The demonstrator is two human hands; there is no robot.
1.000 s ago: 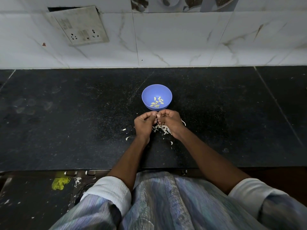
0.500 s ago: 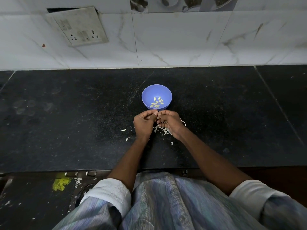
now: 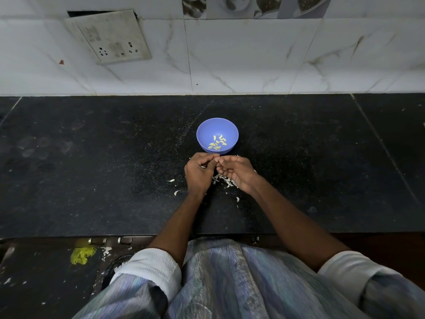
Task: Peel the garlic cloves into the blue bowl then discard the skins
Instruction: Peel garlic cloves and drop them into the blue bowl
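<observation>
Blue bowl (image 3: 217, 135) unmoved at twelve o'clock; left hand (image 3: 199, 174) and right hand (image 3: 236, 172) stay together, fingers pinching something unseen.

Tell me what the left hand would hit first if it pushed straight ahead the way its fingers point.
Probably the blue bowl: the left hand points away from the person, toward the bowl's near wall, though height above the counter is unclear.

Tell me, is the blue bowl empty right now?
No, the blue bowl holds several peeled garlic cloves at its bottom.
</observation>
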